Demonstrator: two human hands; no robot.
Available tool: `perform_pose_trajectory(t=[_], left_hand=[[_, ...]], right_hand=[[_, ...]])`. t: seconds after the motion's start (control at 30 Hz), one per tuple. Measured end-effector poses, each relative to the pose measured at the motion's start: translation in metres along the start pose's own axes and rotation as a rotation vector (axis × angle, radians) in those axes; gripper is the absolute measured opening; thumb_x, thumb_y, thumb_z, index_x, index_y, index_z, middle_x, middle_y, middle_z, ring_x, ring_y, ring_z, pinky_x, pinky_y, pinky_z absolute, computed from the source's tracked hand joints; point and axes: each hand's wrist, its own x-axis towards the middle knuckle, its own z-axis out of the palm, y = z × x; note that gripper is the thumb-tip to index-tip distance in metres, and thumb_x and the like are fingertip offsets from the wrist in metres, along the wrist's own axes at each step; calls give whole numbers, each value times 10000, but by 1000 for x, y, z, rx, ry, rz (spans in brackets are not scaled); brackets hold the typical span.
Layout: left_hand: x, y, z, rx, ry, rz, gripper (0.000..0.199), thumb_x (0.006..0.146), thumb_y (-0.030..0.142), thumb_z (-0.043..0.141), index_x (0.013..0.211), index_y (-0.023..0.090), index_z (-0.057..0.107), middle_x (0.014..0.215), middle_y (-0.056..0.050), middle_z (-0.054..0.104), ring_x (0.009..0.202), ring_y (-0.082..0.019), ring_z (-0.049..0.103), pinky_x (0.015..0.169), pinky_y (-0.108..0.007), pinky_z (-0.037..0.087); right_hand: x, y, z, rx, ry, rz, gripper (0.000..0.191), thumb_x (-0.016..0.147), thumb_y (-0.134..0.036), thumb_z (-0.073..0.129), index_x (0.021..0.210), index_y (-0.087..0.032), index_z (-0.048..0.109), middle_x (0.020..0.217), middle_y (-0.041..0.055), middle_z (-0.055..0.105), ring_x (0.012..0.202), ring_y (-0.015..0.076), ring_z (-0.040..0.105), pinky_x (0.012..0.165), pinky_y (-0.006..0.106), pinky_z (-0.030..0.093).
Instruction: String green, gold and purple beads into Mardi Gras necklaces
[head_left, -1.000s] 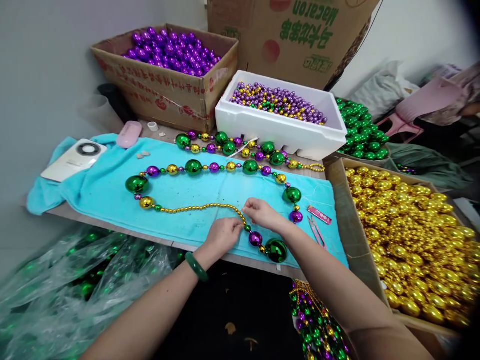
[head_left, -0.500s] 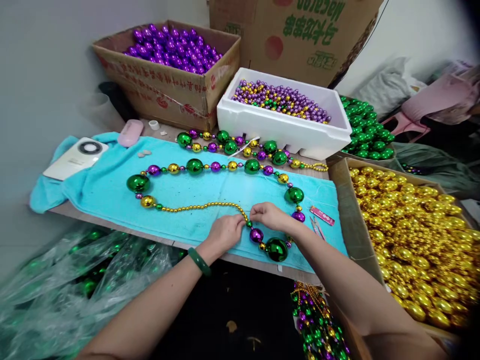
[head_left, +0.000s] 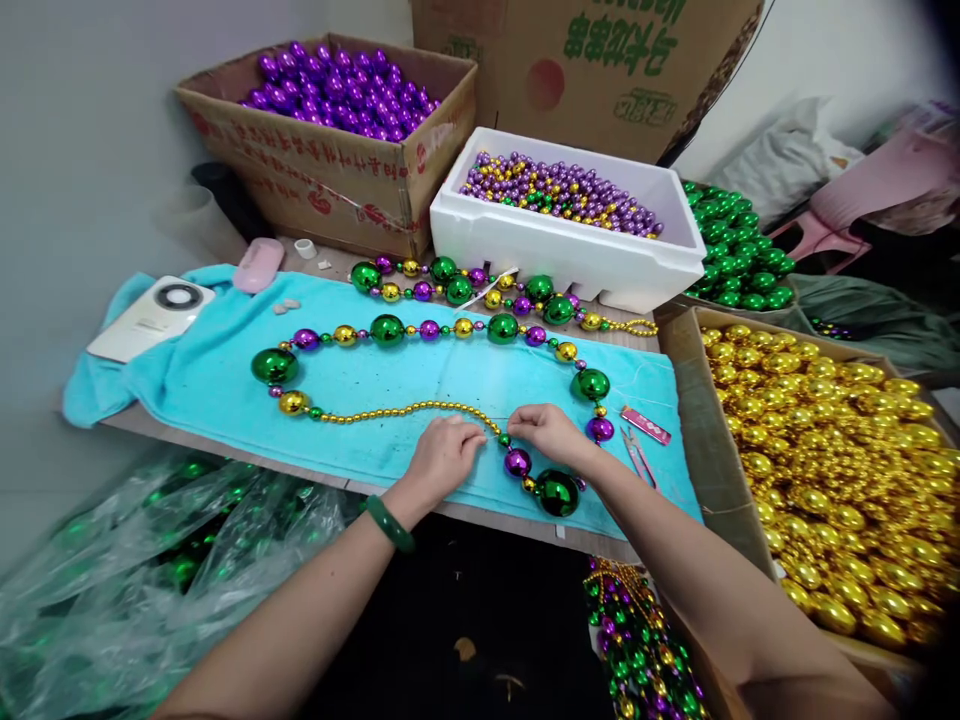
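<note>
A loop of green, purple and gold beads [head_left: 387, 330] lies on the turquoise towel [head_left: 390, 375], its lower side a chain of small gold beads [head_left: 409, 409]. Beside the small green bead [head_left: 504, 439] at the chain's right end, my left hand [head_left: 442, 455] is closed in a pinch, with a thin thread faintly showing near the fingertips. My right hand [head_left: 544, 430] pinches just above and right of that bead; what lies between its fingers is too small to see. Below them rest a purple bead [head_left: 517, 462] and a large green bead [head_left: 557, 493].
A second bead string [head_left: 459, 290] lies behind, by the white foam box [head_left: 570, 240]. Small snips [head_left: 639, 460] and a red packet [head_left: 646, 425] are at right. A phone [head_left: 150, 320] lies at left. Cardboard boxes hold purple beads [head_left: 345, 90] and gold beads [head_left: 840, 480].
My left hand has moved slightly left, away from the small green bead, and the gap between my hands has widened. The view has shifted slightly.
</note>
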Motion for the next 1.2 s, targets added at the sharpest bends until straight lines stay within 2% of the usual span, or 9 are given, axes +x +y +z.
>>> perform_pose_trajectory(t=[0.1, 0.2, 0.37, 0.47, 0.6, 0.8, 1.0, 1.1, 1.2], left_hand=[[3, 1, -9, -90, 108, 10, 203, 821, 252, 486, 733, 179, 654, 1010, -106, 569, 1006, -245, 529, 879, -377, 392], [4, 1, -11, -418, 130, -62, 170, 753, 218, 539, 604, 161, 596, 1120, -113, 538, 1120, -267, 480, 938, -401, 379], [6, 4, 1, -1424, -12, -262, 212, 760, 313, 585, 634, 151, 530, 856, -73, 613, 908, -206, 583, 717, -315, 493], [9, 6, 11, -1632, -39, -347, 217, 736, 326, 641, 693, 142, 535, 669, -25, 574, 712, -153, 596, 589, -242, 471], [12, 7, 13, -1584, -12, -382, 232, 735, 307, 647, 652, 136, 514, 499, 38, 452, 495, -74, 493, 501, -182, 392], [9, 6, 6, -1600, 50, -498, 247, 716, 272, 671, 644, 148, 470, 497, 56, 417, 460, -59, 452, 460, -168, 349], [6, 12, -3, -1684, 137, -562, 184, 778, 259, 603, 695, 154, 476, 602, 23, 491, 685, -105, 583, 587, -183, 427], [7, 12, -1, -1354, 209, -492, 186, 789, 294, 576, 687, 156, 507, 628, 17, 533, 641, -81, 540, 552, -169, 389], [8, 10, 5, -982, 142, -437, 205, 772, 298, 575, 635, 154, 526, 554, 31, 519, 518, -65, 453, 480, -173, 335]], right_hand=[[-1, 0, -2, 52, 9, -2, 182, 699, -324, 527, 670, -157, 593, 618, -14, 547, 610, 119, 478, 623, 239, 379], [-2, 3, 0, 73, 28, 7, 200, 703, -344, 518, 670, -157, 580, 612, -14, 531, 592, 115, 462, 607, 241, 371], [-3, 5, 9, 55, 13, 7, 212, 705, -352, 517, 613, -162, 542, 528, -35, 461, 513, 98, 395, 526, 231, 325], [-5, 3, 11, 17, 11, -11, 202, 709, -331, 524, 594, -165, 525, 503, -42, 436, 498, 96, 378, 507, 228, 309], [-8, 1, 12, -49, 41, -77, 163, 738, -287, 513, 632, -168, 546, 541, -36, 477, 546, 107, 415, 540, 228, 314], [-7, 3, 15, -101, 40, -131, 166, 763, -256, 509, 642, -164, 578, 540, -37, 498, 547, 105, 435, 556, 222, 331], [-8, -5, -2, -151, 59, -157, 175, 783, -262, 509, 708, -163, 632, 597, -21, 558, 582, 115, 472, 589, 228, 348], [-13, -14, -8, -192, 59, -166, 176, 788, -263, 518, 739, -171, 659, 589, -21, 564, 571, 114, 473, 577, 226, 336], [-19, -21, -7, -228, 54, -165, 173, 792, -264, 531, 744, -180, 674, 576, -17, 570, 559, 114, 475, 563, 225, 318]])
